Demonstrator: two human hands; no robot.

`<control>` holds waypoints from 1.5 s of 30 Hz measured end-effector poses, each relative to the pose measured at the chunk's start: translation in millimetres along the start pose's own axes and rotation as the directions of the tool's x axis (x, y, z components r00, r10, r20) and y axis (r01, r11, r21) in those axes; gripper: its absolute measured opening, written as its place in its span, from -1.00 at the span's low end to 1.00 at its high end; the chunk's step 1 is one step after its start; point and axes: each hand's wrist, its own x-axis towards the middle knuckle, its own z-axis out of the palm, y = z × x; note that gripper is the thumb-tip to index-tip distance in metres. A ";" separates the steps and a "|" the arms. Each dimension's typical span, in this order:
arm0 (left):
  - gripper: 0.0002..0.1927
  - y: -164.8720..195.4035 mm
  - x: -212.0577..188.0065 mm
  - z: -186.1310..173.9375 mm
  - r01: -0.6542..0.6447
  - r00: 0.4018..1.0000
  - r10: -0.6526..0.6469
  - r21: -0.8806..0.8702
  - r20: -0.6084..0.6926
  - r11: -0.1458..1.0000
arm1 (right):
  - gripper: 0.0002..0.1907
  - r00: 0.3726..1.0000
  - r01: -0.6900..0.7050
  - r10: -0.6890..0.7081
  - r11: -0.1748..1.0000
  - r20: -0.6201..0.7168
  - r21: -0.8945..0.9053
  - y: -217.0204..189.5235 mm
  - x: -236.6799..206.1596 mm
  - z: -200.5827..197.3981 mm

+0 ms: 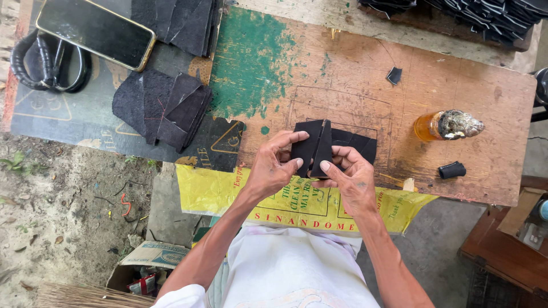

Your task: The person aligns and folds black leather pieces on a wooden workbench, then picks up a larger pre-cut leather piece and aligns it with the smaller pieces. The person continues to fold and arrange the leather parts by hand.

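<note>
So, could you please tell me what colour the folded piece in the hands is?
Black, shown in the head view: the folded leather piece held by left hand and right hand.

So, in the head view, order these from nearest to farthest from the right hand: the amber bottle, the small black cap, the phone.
Measured from the right hand:
1. Small black cap, to its right near the board's front edge.
2. Amber bottle, farther right and up the board, only slightly beyond the cap.
3. Phone, far across at the top left corner.
</note>
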 end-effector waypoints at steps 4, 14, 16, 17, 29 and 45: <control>-0.45 -3.6 -0.2 0.0 0.002 1.000 -0.002 0.022 0.001 1.000 | -0.65 1.000 -0.006 0.006 1.000 -0.014 -0.016 1.0 0.5 0.8; -0.34 -17.6 -2.4 -4.5 0.038 0.996 -0.026 -0.140 0.081 0.989 | -0.56 0.999 0.034 -0.034 0.999 0.008 0.022 -2.4 -5.2 -0.7; -0.33 -18.8 -2.8 -5.3 0.007 0.996 0.005 -0.136 0.089 0.991 | -0.56 1.000 0.003 -0.002 1.000 -0.027 0.007 -3.9 -5.7 0.5; -0.32 -19.1 -3.0 -5.4 0.012 0.996 0.001 -0.145 0.093 0.989 | -0.56 0.999 0.006 -0.007 1.000 -0.035 -0.007 -4.7 -5.7 1.1; -0.30 -17.8 -2.6 -4.1 0.039 0.996 -0.027 -0.141 0.086 0.989 | -0.57 0.997 0.056 -0.060 0.995 -0.051 -0.081 -5.0 -6.6 4.3; -0.32 -14.3 -3.1 -2.0 0.040 0.997 -0.032 -0.119 0.073 0.992 | -0.58 0.997 0.059 -0.063 0.995 -0.041 -0.084 -3.9 -6.1 4.2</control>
